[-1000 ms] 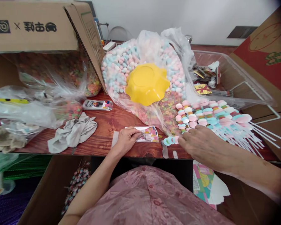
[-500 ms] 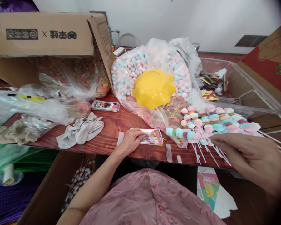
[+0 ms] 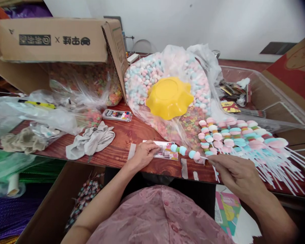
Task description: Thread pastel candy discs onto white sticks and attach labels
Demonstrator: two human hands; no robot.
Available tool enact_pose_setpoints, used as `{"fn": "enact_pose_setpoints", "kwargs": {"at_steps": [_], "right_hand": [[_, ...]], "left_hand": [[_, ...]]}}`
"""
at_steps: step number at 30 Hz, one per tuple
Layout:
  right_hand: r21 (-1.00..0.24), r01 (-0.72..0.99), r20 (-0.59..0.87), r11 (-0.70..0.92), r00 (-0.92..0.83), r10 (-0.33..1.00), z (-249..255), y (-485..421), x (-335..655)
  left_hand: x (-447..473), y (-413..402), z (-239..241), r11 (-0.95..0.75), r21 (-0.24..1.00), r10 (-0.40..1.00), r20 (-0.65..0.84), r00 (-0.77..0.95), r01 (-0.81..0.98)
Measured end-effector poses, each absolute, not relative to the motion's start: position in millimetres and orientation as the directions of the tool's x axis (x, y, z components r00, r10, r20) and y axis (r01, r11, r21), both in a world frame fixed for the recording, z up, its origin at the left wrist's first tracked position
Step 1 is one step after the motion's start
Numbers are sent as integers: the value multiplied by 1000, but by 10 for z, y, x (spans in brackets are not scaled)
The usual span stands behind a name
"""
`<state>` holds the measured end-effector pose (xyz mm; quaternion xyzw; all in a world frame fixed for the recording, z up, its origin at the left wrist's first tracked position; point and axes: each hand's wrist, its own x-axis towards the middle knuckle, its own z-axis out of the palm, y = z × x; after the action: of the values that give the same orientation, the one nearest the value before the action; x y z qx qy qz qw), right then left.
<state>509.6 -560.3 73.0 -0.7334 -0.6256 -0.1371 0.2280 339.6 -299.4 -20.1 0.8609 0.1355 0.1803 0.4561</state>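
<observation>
My right hand (image 3: 234,173) pinches the white stick of a candy skewer (image 3: 184,151), holding it level so its pastel discs point left toward my other hand. My left hand (image 3: 143,154) is closed in a pinch on a small colourful packet (image 3: 165,150) that lies at the front edge of the wooden table (image 3: 122,135). Just right of the held skewer lies a pile of candy skewers (image 3: 244,137) with white sticks fanning to the right.
A large clear bag of pastel candies (image 3: 147,78) carries an upturned yellow bowl (image 3: 169,97). A cardboard box (image 3: 58,40) stands back left, a clear plastic bin (image 3: 264,98) back right. A grey cloth (image 3: 91,140), plastic bags (image 3: 35,115) and a small flat case (image 3: 117,115) lie left.
My right hand left the skewer pile, drew one skewer back, and now holds it by the stick toward the packet. My left hand stayed pinched on the packet.
</observation>
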Motion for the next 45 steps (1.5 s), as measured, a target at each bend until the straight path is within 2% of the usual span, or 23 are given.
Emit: {"fn": "enact_pose_setpoints", "kwargs": {"at_steps": [9,15,20,24,27,30,32,38,42,45], "right_hand": [[-289,955,417,-73,194,888,712,-5618,5161],[-208,971,428,-117,198,882,725,-5648,5124],[-202,974,495,-100,190,848,702,-5581,5000],[-307,949,463,-73,216,860,648,-5523,4991],[-375,920,471,-115,295,831,597,-5495,5029],[-284,947,539,-152,288,792,547,-5464,5028],[-247,963,536,-112,232,812,527,-5437,4999],[-305,950,501,-60,214,839,579,-5445,5041],[-280,958,455,-68,195,869,649,-5561,5157],[-253,967,442,-43,155,884,698,-5636,5192]], "left_hand": [[3372,-3004,-241,-523,852,381,252,890,-17],[3368,-3005,-249,-515,857,392,266,881,-29],[3354,-3022,-246,-585,807,339,333,880,-80],[3335,-3011,-254,-621,777,302,359,883,-104],[3324,-3003,-248,-621,777,294,355,887,-106],[3322,-3010,-228,-613,781,274,353,895,-120],[3323,-3023,-216,-616,776,250,355,901,-135],[3314,-3057,-206,-604,791,298,334,894,-94],[3296,-3066,-202,-582,808,315,329,890,-93],[3287,-3073,-206,-622,777,304,360,882,-103]]}}
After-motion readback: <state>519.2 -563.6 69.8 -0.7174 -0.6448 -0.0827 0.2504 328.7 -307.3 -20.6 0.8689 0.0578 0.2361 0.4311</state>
